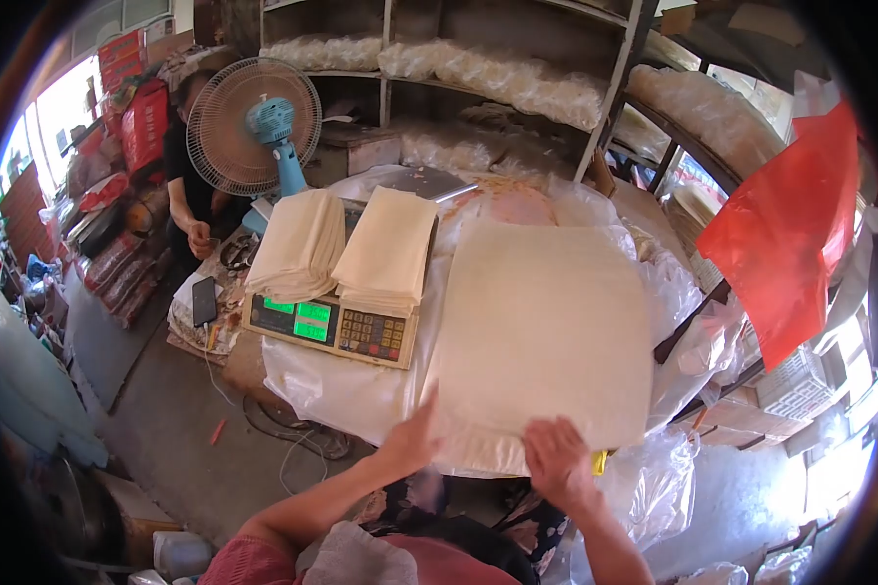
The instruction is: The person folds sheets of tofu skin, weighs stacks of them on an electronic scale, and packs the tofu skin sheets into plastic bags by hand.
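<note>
Where the concrete floor (pixel 156 409) opens at far left, a person in a black top (pixel 180 185) sits behind a round wire-caged electric fan on a blue stand (pixel 254 122), one hand raised near the waist. Just right of that person a black phone (pixel 204 300) lies flat on a cluttered low surface.

Next comes the beige digital weighing scale with green lit displays and a keypad (pixel 332 327). On its platform sit two stacks of thin cream-coloured square sheets (pixel 341 249), side by side, edges drooping over the near side.

My left hand (pixel 412 439) is at the near left corner of the large stack of pale cream sheets (pixel 541 327). Fingers lie together, the tips against the stack's edge; whether they pinch a sheet I cannot tell. The big stack lies flat on a table covered in clear crinkled plastic sheeting (pixel 341 385), right of the scale and touching neither small stack.

My right hand (pixel 558 458) rests palm down on the near edge of the same stack, fingers loosely spread and pressing flat, gripping nothing.

Further right a bright red plastic bag (pixel 785 239) hangs from the shelving. Behind the table, metal shelves (pixel 517 58) hold pale bundles wrapped in plastic.
</note>
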`<state>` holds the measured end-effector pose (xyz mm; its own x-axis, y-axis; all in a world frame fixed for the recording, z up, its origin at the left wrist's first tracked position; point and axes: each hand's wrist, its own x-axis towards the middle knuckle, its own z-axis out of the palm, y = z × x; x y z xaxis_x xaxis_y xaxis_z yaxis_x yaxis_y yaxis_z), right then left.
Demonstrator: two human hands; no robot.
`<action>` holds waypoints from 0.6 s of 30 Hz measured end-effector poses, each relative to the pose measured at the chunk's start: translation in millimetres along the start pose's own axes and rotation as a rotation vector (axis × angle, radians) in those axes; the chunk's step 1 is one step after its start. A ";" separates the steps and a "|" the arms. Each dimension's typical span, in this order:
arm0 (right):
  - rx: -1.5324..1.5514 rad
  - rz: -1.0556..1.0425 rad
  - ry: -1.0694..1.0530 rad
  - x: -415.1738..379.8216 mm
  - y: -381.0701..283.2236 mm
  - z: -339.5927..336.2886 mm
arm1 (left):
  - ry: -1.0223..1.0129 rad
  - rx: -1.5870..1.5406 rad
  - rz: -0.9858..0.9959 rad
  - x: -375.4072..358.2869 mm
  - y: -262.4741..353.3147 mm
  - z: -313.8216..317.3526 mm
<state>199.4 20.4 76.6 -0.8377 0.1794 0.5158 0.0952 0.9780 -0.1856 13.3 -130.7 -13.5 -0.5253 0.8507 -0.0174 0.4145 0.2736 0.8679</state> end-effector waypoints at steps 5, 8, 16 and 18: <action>0.330 0.169 -0.269 -38.3 -4.2 -10.0 | 0.149 0.397 0.617 25.2 -17.9 -25.7; 0.814 0.448 -0.392 -38.2 31.6 -63.9 | -0.089 0.321 0.623 29.4 -40.0 -30.2; 1.111 0.660 0.042 -94.1 129.9 -5.2 | 0.190 -0.230 -0.035 57.5 -20.2 -21.9; 0.826 0.952 0.165 -66.8 134.0 19.6 | 0.218 -0.033 -0.098 75.2 -2.0 -23.7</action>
<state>257.6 137.4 0.9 -0.5408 0.8409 -0.0213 0.2082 0.1093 -0.9720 -44.7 -77.9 -4.8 -0.7113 0.7029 0.0019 0.3311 0.3327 0.8830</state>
